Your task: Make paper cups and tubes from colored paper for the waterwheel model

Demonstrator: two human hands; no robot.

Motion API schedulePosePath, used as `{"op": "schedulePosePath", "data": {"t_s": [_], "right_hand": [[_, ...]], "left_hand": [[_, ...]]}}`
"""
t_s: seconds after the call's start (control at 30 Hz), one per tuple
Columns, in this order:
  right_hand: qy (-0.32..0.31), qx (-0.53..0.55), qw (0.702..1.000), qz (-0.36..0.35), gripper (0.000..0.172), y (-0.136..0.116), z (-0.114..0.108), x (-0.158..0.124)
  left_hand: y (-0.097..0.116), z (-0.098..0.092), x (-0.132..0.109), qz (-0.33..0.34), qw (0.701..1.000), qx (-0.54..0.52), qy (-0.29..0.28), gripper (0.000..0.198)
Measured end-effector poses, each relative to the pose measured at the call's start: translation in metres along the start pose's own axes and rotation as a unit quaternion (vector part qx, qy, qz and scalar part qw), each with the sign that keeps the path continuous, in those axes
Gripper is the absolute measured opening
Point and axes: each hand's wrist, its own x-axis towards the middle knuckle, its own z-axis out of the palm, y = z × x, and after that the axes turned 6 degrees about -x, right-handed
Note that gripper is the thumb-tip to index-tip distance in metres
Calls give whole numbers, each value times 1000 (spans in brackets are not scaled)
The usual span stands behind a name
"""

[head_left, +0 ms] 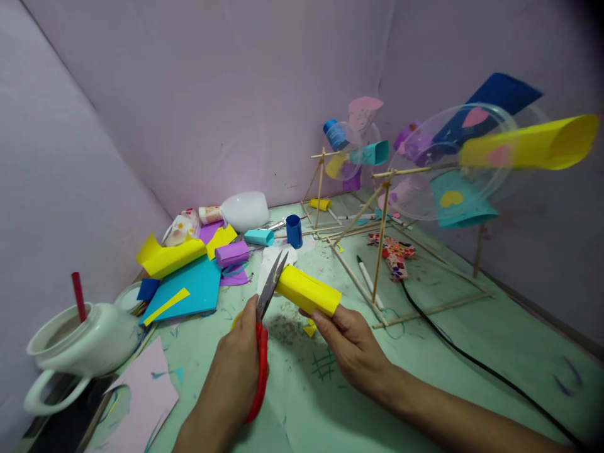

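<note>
Yellow paper tube [310, 290], held just right of the scissors [262, 352]: I judge it light, springy and easily crushed. I see the right hand's [355, 345] fingers pinching its end farthest from the scissors, a sound hold if gentle, while the left hand's [236, 358] fingers wrap the scissors' handles.

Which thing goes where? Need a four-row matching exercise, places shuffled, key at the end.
Things
1. Scissors
2. Yellow tube
3. Red stick
4. Dark blue tube

Places
A. Held in the right hand
B. Standing upright on the green table
C. Held in the left hand
D. Sticking out of the white vessel

Pairs: 1-C, 2-A, 3-D, 4-B
</note>
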Motion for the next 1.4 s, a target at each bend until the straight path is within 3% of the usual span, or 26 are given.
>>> {"op": "schedulePosePath", "data": {"t_s": [0.1, 0.27, 0.4, 0.57, 0.97, 1.4], "right_hand": [[10, -28, 1000, -8, 26, -1, -4, 3], [19, -23, 1000, 9, 29, -2, -7, 5], [41, -29, 999, 16, 33, 0, -6, 5], [55, -57, 996, -36, 27, -1, -4, 3], [55, -110, 982, -140, 21, -3, -1, 1], [55, -110, 981, -152, 17, -1, 3, -3]], "left_hand": [[-1, -9, 1, -6, 1000, -16, 4, 43], [-8, -10, 0, 51, 992, 0, 114, 32], [-10, 1, 1, 105, 992, -11, 68, 38], [-9, 13, 1, 103, 991, -50, 75, 47], [-8, 16, -2, 63, 993, -82, 58, 51], [2, 15, -5, 6, 999, -6, 37, 50]]}}
